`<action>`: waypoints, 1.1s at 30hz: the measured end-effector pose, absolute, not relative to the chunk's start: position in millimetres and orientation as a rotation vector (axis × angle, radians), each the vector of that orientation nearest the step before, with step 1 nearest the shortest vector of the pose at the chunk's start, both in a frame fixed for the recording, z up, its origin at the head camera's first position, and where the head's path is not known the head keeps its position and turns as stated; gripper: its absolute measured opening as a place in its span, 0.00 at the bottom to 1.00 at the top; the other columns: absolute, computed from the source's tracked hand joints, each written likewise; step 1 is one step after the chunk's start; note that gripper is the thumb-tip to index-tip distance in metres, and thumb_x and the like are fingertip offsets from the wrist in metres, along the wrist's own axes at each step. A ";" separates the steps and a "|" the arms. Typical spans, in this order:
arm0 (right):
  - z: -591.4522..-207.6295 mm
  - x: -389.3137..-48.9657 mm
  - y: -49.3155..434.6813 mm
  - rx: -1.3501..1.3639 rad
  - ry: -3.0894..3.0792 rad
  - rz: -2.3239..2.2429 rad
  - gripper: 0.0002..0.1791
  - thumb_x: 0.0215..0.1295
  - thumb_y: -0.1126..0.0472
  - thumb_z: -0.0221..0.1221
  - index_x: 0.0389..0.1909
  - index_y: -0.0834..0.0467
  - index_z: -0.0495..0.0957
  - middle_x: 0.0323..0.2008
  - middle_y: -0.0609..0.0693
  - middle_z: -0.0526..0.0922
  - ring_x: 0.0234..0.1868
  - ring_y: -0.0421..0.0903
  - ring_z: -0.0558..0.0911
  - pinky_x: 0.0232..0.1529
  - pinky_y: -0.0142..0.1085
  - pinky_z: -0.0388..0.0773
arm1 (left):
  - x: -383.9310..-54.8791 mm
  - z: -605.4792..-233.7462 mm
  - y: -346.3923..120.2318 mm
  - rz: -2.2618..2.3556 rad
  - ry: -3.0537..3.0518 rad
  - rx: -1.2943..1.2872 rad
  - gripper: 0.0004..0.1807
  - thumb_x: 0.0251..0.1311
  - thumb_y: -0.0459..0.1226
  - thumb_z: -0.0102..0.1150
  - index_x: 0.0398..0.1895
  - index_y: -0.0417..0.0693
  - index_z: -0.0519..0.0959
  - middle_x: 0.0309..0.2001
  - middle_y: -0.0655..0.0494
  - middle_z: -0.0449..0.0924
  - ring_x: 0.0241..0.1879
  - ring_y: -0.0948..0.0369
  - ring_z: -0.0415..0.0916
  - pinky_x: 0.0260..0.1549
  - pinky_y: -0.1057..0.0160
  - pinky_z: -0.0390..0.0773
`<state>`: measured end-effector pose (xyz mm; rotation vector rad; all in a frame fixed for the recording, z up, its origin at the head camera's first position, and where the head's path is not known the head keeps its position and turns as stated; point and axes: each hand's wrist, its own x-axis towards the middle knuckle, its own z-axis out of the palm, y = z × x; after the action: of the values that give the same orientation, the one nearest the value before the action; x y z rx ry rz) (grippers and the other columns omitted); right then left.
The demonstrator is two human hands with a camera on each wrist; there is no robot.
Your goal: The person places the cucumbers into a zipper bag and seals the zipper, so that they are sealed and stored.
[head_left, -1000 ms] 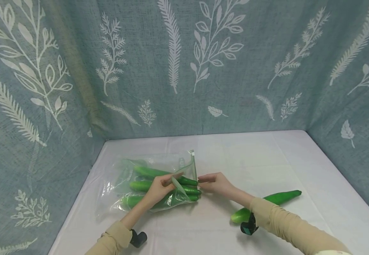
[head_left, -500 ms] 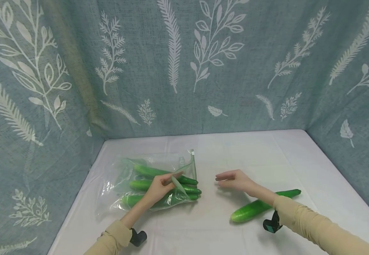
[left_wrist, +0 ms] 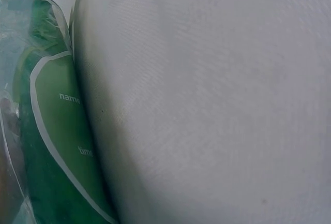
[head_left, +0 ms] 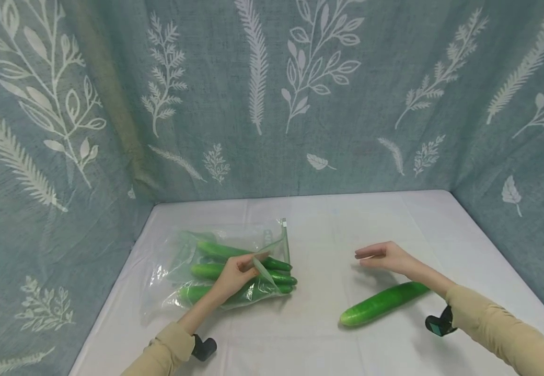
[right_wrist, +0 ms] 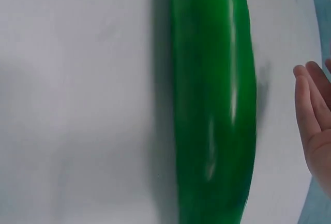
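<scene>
A clear zip bag (head_left: pixel 163 271) lies at the left of the table with three cucumbers in it, among them a middle cucumber (head_left: pixel 206 271). Their narrow ends poke out at the bag's mouth, on the right. My left hand (head_left: pixel 234 275) pinches the upper edge of that mouth and lifts it. In the left wrist view the bag's printed side (left_wrist: pixel 59 115) shows the words "name" and "time". A loose cucumber (head_left: pixel 380 304) rests on the table at the right. My right hand (head_left: pixel 386 257) hovers just beyond it, fingers extended and holding nothing; in the right wrist view the cucumber (right_wrist: pixel 212 100) is beside the hand.
A white cloth covers the table (head_left: pixel 319 344). Blue-green curtains (head_left: pixel 300 172) with white leaf prints hang along the back and both sides. A small black camera sits on each wrist, such as the right wrist camera (head_left: pixel 441 322).
My right hand has drawn away from the cucumber tips at the bag's mouth and moved right, over beside the loose cucumber. The left hand keeps its hold on the bag's edge.
</scene>
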<state>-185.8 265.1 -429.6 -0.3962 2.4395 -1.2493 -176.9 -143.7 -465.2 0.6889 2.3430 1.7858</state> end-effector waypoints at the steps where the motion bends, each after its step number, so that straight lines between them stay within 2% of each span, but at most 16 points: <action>1: -429.6 -185.7 272.2 -0.378 2.453 -1.244 0.27 0.63 0.51 0.60 0.58 0.63 0.74 0.56 0.59 0.79 0.59 0.57 0.77 0.54 0.40 0.80 | -177.1 -465.2 -143.6 1.785 2.341 0.695 0.21 0.59 0.31 0.59 0.55 0.33 0.75 0.59 0.41 0.74 0.64 0.44 0.66 0.65 0.43 0.65; 4: -429.4 -184.8 294.0 -0.337 2.494 -1.229 0.27 0.63 0.51 0.60 0.58 0.63 0.74 0.58 0.60 0.78 0.59 0.56 0.77 0.53 0.39 0.81 | -177.6 -465.3 -143.8 1.793 2.323 0.705 0.20 0.59 0.32 0.59 0.55 0.32 0.75 0.60 0.41 0.74 0.65 0.44 0.65 0.66 0.42 0.63; 7: -426.6 -182.7 314.3 -0.306 2.527 -1.219 0.28 0.64 0.51 0.59 0.60 0.64 0.72 0.58 0.62 0.77 0.56 0.50 0.79 0.52 0.40 0.81 | -177.8 -465.2 -143.8 1.792 2.322 0.716 0.20 0.59 0.32 0.59 0.54 0.31 0.75 0.60 0.40 0.73 0.64 0.44 0.65 0.66 0.43 0.63; 11: -421.4 -177.5 337.7 -0.277 2.588 -1.153 0.28 0.66 0.50 0.57 0.61 0.63 0.71 0.59 0.62 0.76 0.53 0.37 0.79 0.54 0.44 0.80 | -178.4 -464.9 -143.8 1.791 2.329 0.713 0.20 0.59 0.32 0.59 0.54 0.31 0.75 0.59 0.40 0.74 0.64 0.46 0.67 0.66 0.44 0.64; 14: -418.6 -173.0 354.7 -0.265 2.617 -1.097 0.28 0.67 0.49 0.56 0.62 0.62 0.70 0.59 0.61 0.76 0.51 0.26 0.75 0.54 0.47 0.79 | -178.7 -465.2 -143.9 1.791 2.325 0.707 0.20 0.60 0.32 0.59 0.54 0.31 0.75 0.59 0.40 0.74 0.64 0.46 0.66 0.66 0.44 0.64; 16: -416.7 -170.8 366.4 -0.271 2.617 -1.077 0.28 0.68 0.50 0.55 0.62 0.63 0.70 0.59 0.62 0.76 0.48 0.19 0.72 0.53 0.44 0.80 | -178.7 -465.5 -144.0 1.789 2.317 0.713 0.20 0.60 0.33 0.59 0.54 0.32 0.75 0.60 0.41 0.74 0.65 0.45 0.66 0.66 0.43 0.64; 19: -414.2 -168.4 383.8 -0.260 2.598 -1.052 0.28 0.68 0.51 0.54 0.63 0.64 0.69 0.59 0.63 0.75 0.45 0.12 0.66 0.49 0.33 0.79 | -178.0 -465.9 -143.6 1.791 2.302 0.709 0.20 0.61 0.34 0.59 0.54 0.33 0.76 0.60 0.41 0.73 0.65 0.44 0.65 0.66 0.42 0.62; 21: -413.1 -167.3 394.9 -0.269 2.570 -1.047 0.29 0.68 0.51 0.54 0.63 0.66 0.68 0.59 0.63 0.76 0.45 0.12 0.66 0.47 0.28 0.77 | -177.7 -466.2 -143.5 1.793 2.295 0.715 0.20 0.61 0.34 0.58 0.55 0.34 0.76 0.61 0.42 0.73 0.66 0.44 0.64 0.66 0.41 0.61; 24: -412.7 -166.1 409.3 -0.305 2.500 -1.064 0.29 0.69 0.54 0.54 0.63 0.69 0.66 0.58 0.58 0.78 0.46 0.13 0.68 0.44 0.23 0.77 | -177.4 -465.9 -143.7 1.794 2.299 0.709 0.20 0.61 0.34 0.59 0.55 0.33 0.75 0.60 0.41 0.73 0.65 0.44 0.65 0.66 0.41 0.62; 28: -413.8 -164.9 421.3 -0.323 2.334 -1.117 0.29 0.69 0.58 0.52 0.63 0.74 0.63 0.54 0.39 0.80 0.47 0.16 0.73 0.45 0.21 0.78 | -177.0 -464.3 -144.3 1.790 2.311 0.690 0.20 0.60 0.33 0.59 0.54 0.33 0.75 0.60 0.40 0.73 0.64 0.44 0.66 0.65 0.42 0.64; 30: -414.7 -164.3 423.8 -0.315 2.256 -1.145 0.29 0.70 0.59 0.52 0.63 0.75 0.61 0.54 0.38 0.80 0.47 0.18 0.75 0.46 0.22 0.79 | -176.7 -463.4 -144.5 1.797 2.306 0.687 0.19 0.60 0.33 0.59 0.54 0.32 0.76 0.60 0.40 0.73 0.65 0.43 0.65 0.66 0.41 0.63; 33: -415.0 -163.4 424.1 -0.305 2.193 -1.169 0.29 0.70 0.60 0.51 0.63 0.76 0.61 0.55 0.43 0.80 0.47 0.19 0.76 0.47 0.24 0.80 | -176.5 -462.3 -144.5 1.802 2.296 0.697 0.19 0.60 0.33 0.59 0.54 0.32 0.76 0.61 0.41 0.73 0.66 0.44 0.64 0.67 0.41 0.60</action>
<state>-163.4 424.1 -415.0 -0.3051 2.1929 -1.1686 -176.5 -144.5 -462.3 0.6965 2.2961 1.8017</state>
